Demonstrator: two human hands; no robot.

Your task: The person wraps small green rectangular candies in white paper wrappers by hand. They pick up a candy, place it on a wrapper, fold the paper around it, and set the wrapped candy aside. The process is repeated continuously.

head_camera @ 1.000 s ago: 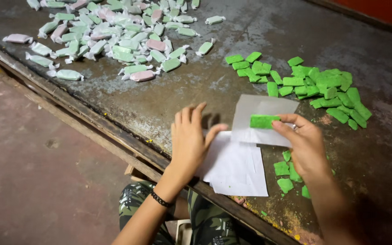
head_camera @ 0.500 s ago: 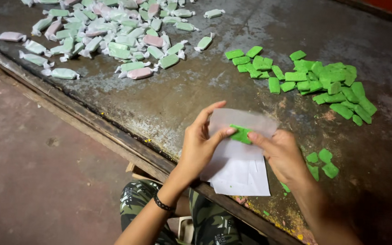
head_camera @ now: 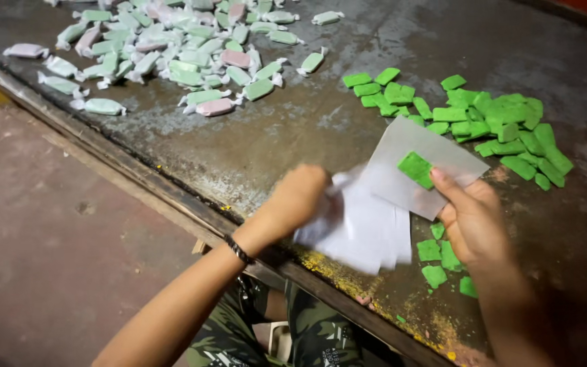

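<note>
From the head view I see my right hand (head_camera: 473, 217) pinching a single thin white paper wrapper sheet (head_camera: 422, 166) by its near edge, thumb on top, with a flat green rectangular candy block (head_camera: 416, 168) lying on the sheet just beside the thumb tip. The sheet is lifted slightly and tilted above the dark, worn metal-topped bench (head_camera: 293, 129). My left hand (head_camera: 300, 197) is curled with its fingers closed on the left edge of a blurred stack of white paper sheets (head_camera: 365, 231) that rests on the bench near its front edge; I cannot tell exactly how many sheets the fingers grip. A thin dark beaded bracelet (head_camera: 238, 249) circles the left wrist. To the right, beyond the lifted sheet, a loose heap of unwrapped green candy blocks (head_camera: 497, 122) spreads over the bench, and a few more green blocks (head_camera: 439, 261) lie just below my right hand, beside the stack. At the far left of the bench sits a wide scatter of wrapped candies with twisted white paper ends (head_camera: 171, 54), mostly pale green and a few pink. Yellowish crumbs (head_camera: 321, 261) dust the bench's front edge, and below it I see camouflage-patterned trousers (head_camera: 307, 333).
</note>
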